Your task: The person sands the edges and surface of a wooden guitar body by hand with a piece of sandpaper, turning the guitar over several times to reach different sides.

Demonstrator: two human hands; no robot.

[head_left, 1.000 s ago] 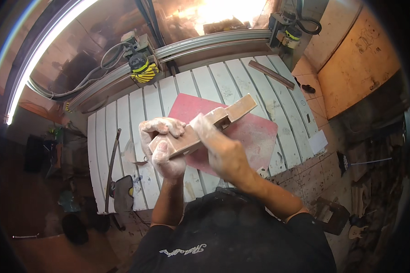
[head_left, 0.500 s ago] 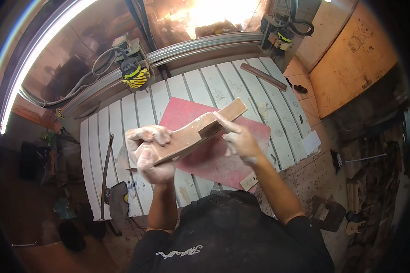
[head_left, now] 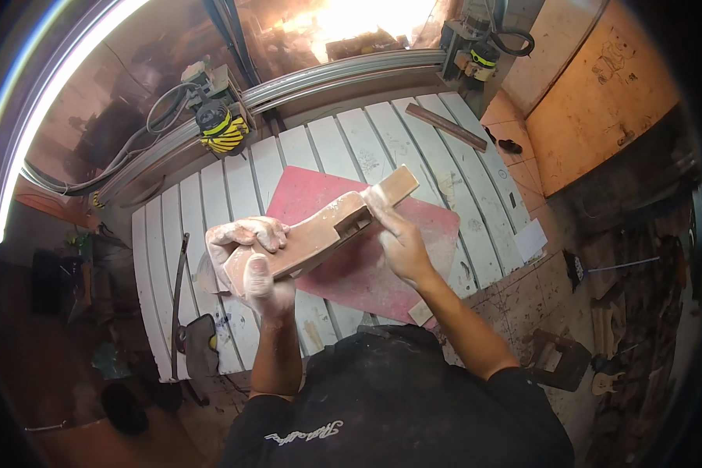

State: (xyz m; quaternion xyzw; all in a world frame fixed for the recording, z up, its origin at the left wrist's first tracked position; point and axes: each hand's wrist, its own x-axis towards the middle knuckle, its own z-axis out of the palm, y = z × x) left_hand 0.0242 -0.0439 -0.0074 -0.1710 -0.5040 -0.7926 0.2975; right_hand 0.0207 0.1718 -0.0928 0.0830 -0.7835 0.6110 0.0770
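A carved wooden piece [head_left: 316,238], dusted white, with a stepped notch in its side, is held diagonally over a pink sheet [head_left: 304,187] on the slatted bed. My left hand [head_left: 249,265] is closed round its lower-left end, fingers curled over the top and thumb at the near edge. My right hand [head_left: 394,234] touches the upper-right part at the edge beside the notch. Its whitened fingertips are blurred, so whether they grip anything is unclear.
The white slatted machine bed [head_left: 171,265] carries a dark strip [head_left: 444,126] at back right and a long bar [head_left: 180,304] at left. Two tool heads [head_left: 222,129] hang on a rail [head_left: 343,74] behind it. An orange cabinet [head_left: 600,109] stands at right.
My right fingers have shifted along the wooden piece toward its upper-right part, lifting and returning to it. The piece and both hands now sit further left in view, along with the whole scene.
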